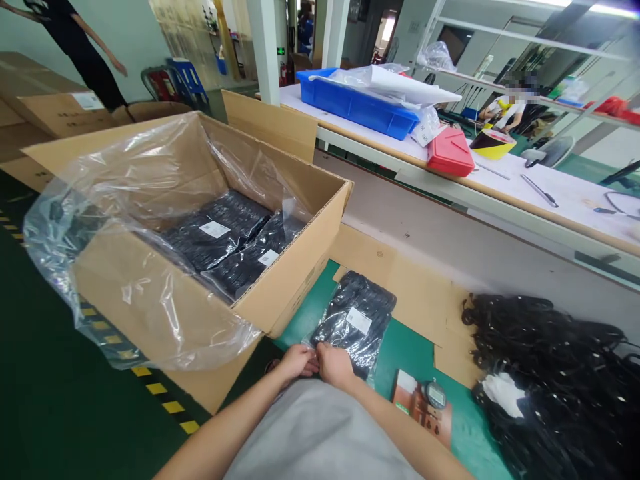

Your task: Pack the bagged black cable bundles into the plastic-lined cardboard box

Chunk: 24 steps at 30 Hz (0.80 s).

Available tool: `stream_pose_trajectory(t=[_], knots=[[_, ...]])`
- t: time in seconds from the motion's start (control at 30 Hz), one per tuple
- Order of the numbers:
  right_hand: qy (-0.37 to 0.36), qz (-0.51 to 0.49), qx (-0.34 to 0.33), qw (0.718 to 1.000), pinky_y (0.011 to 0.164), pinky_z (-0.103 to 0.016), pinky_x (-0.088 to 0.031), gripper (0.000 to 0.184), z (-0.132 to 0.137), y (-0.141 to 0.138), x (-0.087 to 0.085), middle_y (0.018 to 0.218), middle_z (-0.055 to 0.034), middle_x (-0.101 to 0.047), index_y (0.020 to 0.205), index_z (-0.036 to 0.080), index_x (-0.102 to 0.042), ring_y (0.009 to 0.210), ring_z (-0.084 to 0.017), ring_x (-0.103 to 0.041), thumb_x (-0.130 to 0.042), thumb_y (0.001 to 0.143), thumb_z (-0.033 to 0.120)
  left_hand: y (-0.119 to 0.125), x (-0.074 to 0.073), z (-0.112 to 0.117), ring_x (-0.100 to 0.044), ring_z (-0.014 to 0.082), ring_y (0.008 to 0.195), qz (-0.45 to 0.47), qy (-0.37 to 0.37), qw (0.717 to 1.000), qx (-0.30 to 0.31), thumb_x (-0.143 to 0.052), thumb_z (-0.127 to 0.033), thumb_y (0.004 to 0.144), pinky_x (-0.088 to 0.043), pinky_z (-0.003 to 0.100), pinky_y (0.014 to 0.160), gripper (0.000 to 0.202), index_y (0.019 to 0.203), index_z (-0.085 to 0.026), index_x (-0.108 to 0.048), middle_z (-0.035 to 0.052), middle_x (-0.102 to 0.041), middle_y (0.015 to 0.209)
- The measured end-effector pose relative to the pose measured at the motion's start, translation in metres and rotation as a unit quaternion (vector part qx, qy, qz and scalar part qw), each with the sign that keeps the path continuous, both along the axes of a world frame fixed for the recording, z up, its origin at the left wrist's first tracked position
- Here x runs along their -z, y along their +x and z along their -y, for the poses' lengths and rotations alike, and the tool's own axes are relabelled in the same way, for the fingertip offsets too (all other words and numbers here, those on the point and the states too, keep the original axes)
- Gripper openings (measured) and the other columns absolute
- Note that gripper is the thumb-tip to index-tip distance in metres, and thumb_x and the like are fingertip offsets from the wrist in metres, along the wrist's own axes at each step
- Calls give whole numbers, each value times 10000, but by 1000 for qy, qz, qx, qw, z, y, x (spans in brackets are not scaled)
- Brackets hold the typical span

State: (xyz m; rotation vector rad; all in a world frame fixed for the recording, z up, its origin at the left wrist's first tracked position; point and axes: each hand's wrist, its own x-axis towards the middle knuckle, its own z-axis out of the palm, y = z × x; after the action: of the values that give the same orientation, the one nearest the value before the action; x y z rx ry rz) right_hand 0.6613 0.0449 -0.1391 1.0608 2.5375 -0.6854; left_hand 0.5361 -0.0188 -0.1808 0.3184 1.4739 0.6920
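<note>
A clear plastic bag [357, 300] packed with black cable-like parts lies on the green work surface [407, 343], a white label on its upper side. At its near left edge both my hands are close together. My left hand [299, 361] has its fingers curled in and pinches the bag's edge. Beside it, my right hand [334, 364] is closed on the same edge, knuckles up. The fingertips are partly hidden. To the left stands an open cardboard box [295, 287] with a clear liner [165, 327], holding labelled bags of black parts [215, 230].
A digital dial gauge [434, 395] on a fixture is right of my hands. Beyond it lies a heap of black cables [560, 373]. The bench shelf [500, 193] bears a blue tray [355, 103] and a red case [450, 152]. Two other people are in the background.
</note>
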Motion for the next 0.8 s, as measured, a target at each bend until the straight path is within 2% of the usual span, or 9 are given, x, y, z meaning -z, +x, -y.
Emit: stream_pose_trajectory(t=[0.17, 0.33, 0.6, 0.8], knots=[[17, -14, 8, 1000, 754, -331, -518, 175, 0, 2, 0, 996, -56, -664, 1048, 133, -609, 839, -172, -646, -495, 991, 254, 2, 0, -4, -643, 136, 719, -28, -56, 998, 12, -591, -335, 948, -564, 299, 658, 222, 978, -120, -632, 34, -664, 884], [50, -21, 20, 998, 681, -286, -460, 263, 0, 5, -5, 1003, -96, -678, 1056, 144, -592, 819, -179, -659, -337, 1017, 194, 6, 2, -6, -639, 141, 712, -60, -86, 994, 4, -594, -357, 942, -560, 294, 643, 244, 977, -119, -634, 28, -658, 878], [71, -12, -18, 997, 704, -321, -515, 178, 2, -2, 1, 914, -44, -671, 1042, 130, -605, 755, -166, -642, -510, 980, 267, 9, -8, -6, -614, 125, 655, -92, -62, 994, -22, -525, -417, 972, -543, 284, 611, 308, 1022, -128, -617, 25, -645, 846], [94, -16, 16, 995, 711, -308, -481, 130, 8, 11, 9, 942, -64, -650, 1040, 127, -577, 786, -179, -624, -494, 941, 126, 7, -1, -5, -600, 111, 580, -89, -72, 993, -40, -499, -449, 980, -530, 270, 577, 350, 952, -122, -623, 2, -639, 749]])
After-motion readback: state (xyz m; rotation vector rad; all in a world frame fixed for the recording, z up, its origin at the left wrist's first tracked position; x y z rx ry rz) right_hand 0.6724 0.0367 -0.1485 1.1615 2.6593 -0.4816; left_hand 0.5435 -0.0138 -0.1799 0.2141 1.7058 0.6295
